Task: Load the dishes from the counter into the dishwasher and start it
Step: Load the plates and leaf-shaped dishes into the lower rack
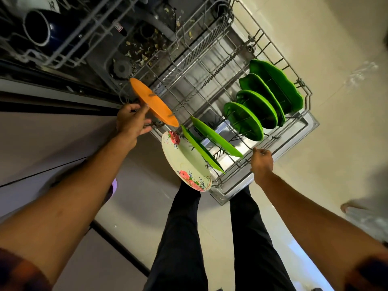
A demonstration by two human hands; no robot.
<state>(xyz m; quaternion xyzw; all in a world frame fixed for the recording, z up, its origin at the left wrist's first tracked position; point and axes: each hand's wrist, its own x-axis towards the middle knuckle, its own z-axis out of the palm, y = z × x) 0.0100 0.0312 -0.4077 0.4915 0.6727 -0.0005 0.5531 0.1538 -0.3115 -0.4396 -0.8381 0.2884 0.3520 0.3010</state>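
left grip (132,120) is touching the orange plate (153,101) with its thumb, clamped or not cannot tell | right grip (261,162) is clamping the front rim of the rack (308,99) | orange plate, green plates (247,120) and flowered plate (182,162) are standing upright in the rack

The pulled-out lower rack (201,80) rested over the open dishwasher door (302,131), above a pale tiled floor (315,28). An orange plate (153,101) stood on edge between the prongs at the rack's near left corner, with a flowered plate (184,162) leaning at the front edge and two light green plates (216,137) tilted just beside it. Four darker green plates (243,122) stood upright in a row along the right side, and farther back the upper rack (69,38) carried a dark blue mug (42,28) lying on its side.
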